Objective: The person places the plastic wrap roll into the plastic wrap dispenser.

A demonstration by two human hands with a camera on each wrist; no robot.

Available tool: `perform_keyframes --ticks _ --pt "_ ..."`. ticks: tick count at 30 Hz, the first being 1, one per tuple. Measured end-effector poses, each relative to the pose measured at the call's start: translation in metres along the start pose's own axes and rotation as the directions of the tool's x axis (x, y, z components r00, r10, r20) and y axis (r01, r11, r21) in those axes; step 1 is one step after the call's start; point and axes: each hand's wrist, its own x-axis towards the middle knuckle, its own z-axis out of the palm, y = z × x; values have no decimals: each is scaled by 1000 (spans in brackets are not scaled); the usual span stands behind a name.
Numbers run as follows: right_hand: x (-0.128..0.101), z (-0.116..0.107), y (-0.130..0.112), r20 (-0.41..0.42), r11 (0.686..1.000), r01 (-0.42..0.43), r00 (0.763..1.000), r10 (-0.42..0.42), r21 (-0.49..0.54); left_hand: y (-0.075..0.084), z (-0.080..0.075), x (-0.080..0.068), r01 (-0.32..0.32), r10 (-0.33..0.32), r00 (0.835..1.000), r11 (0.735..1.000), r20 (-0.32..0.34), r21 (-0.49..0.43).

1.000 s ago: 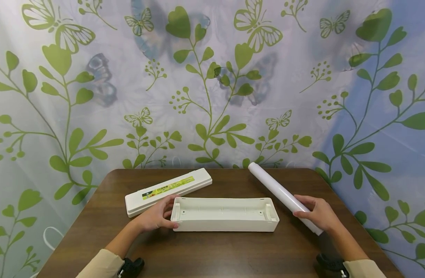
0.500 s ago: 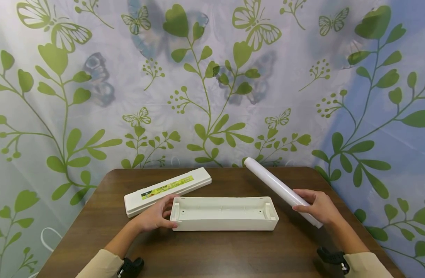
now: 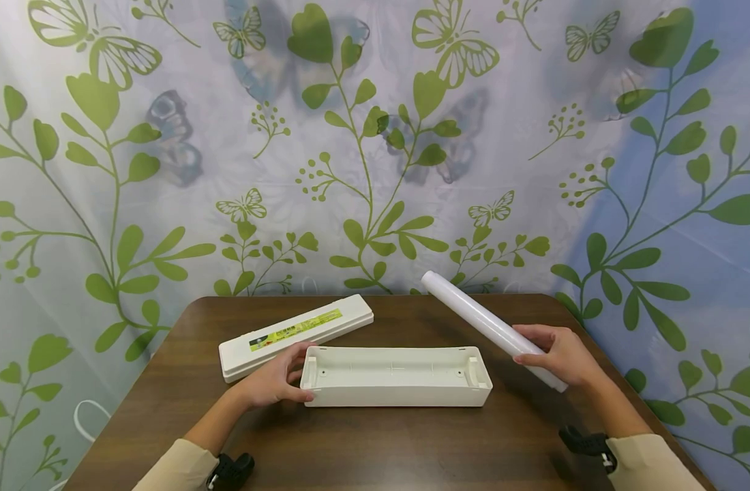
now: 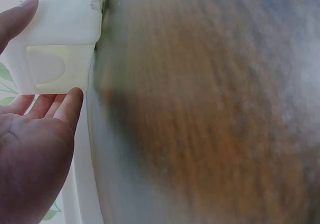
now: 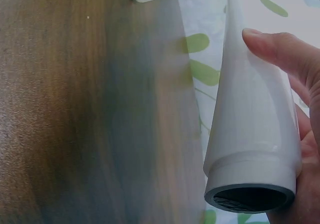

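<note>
White roll (image 3: 473, 314) slanted over the right side of the bench (image 3: 375, 443), and I saw the right hand (image 3: 558, 353) curled round its nearer part. On my left, the left hand (image 3: 277, 378) gripped the end of an open-topped white box (image 3: 396, 397), thumb and fingers partly spread. Behind that box a labelled white piece (image 3: 326, 329) lay at an angle. Farthest off hung a leaf-and-butterfly curtain (image 3: 522, 225), the roll's far tip showing against it.
</note>
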Motion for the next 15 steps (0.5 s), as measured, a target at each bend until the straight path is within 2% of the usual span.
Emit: perform_keyframes --ticks 15 --pt "7 -6 -15 24 997 51 998 -52 53 1 0 0 -6 6 1000 1000 -2 13"
